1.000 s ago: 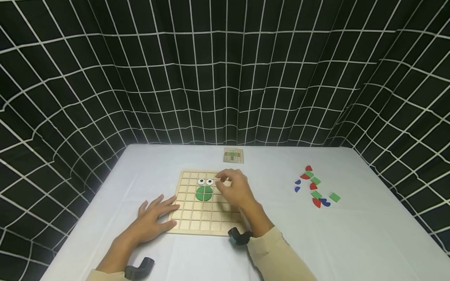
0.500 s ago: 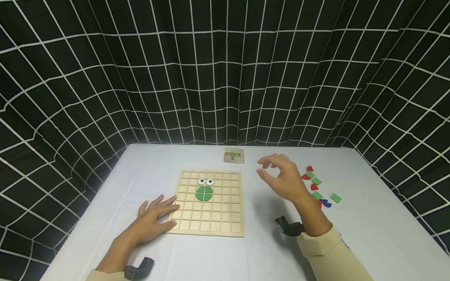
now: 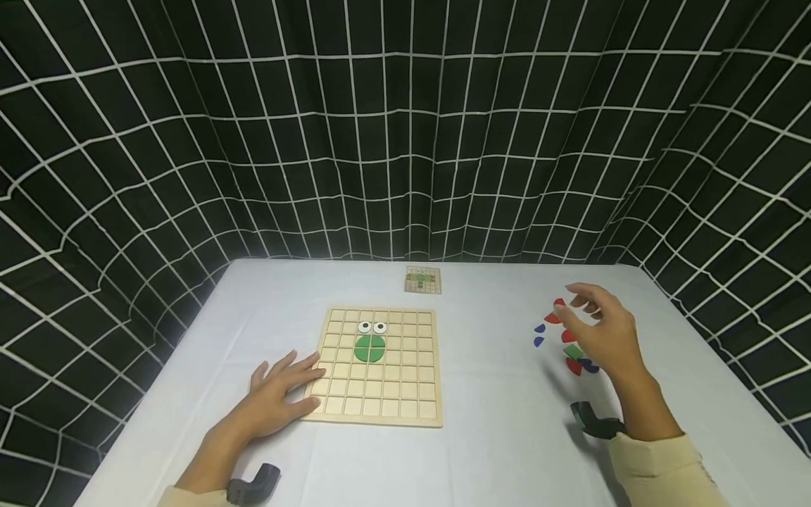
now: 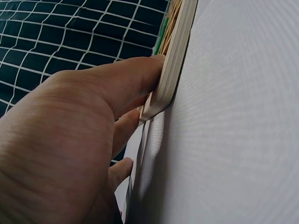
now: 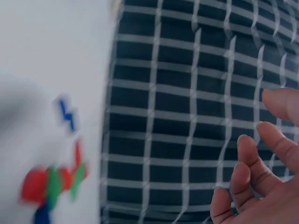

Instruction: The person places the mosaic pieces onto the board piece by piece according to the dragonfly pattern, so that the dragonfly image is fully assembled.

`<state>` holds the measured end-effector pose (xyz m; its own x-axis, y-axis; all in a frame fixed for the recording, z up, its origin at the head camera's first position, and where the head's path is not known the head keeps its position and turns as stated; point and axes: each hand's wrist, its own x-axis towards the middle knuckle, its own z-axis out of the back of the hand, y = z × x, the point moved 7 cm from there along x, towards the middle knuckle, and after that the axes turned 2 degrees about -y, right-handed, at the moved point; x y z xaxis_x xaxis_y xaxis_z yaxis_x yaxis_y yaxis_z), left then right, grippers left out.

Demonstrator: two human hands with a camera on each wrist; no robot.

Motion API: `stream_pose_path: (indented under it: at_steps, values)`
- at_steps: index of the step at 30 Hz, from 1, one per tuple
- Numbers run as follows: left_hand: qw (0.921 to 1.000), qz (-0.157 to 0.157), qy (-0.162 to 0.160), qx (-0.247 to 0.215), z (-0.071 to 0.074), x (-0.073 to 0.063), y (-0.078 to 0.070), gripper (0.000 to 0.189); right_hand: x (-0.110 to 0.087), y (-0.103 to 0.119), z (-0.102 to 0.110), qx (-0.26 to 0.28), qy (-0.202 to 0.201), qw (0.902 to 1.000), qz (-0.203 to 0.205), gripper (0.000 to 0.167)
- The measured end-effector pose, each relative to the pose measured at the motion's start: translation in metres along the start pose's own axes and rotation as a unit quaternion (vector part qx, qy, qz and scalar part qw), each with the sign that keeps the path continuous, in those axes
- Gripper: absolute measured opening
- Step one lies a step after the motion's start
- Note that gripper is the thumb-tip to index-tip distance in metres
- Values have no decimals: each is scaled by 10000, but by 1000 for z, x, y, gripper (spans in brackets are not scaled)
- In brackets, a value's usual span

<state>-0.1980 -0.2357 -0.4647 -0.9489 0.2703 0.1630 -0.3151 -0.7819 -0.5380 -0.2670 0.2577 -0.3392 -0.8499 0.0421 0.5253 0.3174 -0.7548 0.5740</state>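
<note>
White table (image 3: 494, 408); board (image 3: 408, 370) holds green quarters (image 3: 363, 342), eyes (image 3: 365, 329); left fingers (image 3: 305, 377) spread, right fingers (image 3: 592, 291) parted.

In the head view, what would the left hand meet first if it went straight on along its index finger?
Likely the green circle of four quarter-round pieces on the pale wooden grid board; how low the left hand would pass is unclear.
</note>
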Motion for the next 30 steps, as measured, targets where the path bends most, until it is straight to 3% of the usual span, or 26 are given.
stream_pose_path:
  at_steps: [4,9,16,23,30]
  values:
    - [10000,17,21,6,1,1,-1,49,-6,-41,0,-319,172,9959,-825,45]
    - [9999,84,42,45,0,1,1,49,-18,-77,-11,-656,673,9863,-1357,52]
    - [9999,104,28,45,0,1,1,48,-30,-100,-21,-643,1015,9821,-1450,43]
    - [10000,38,13,18,-1,1,1,48,-38,-119,-33,-1045,1567,9734,-1308,43]
    - [10000,63,42,47,-1,0,0,49,-41,-123,-33,-1211,1497,9711,-1413,41]
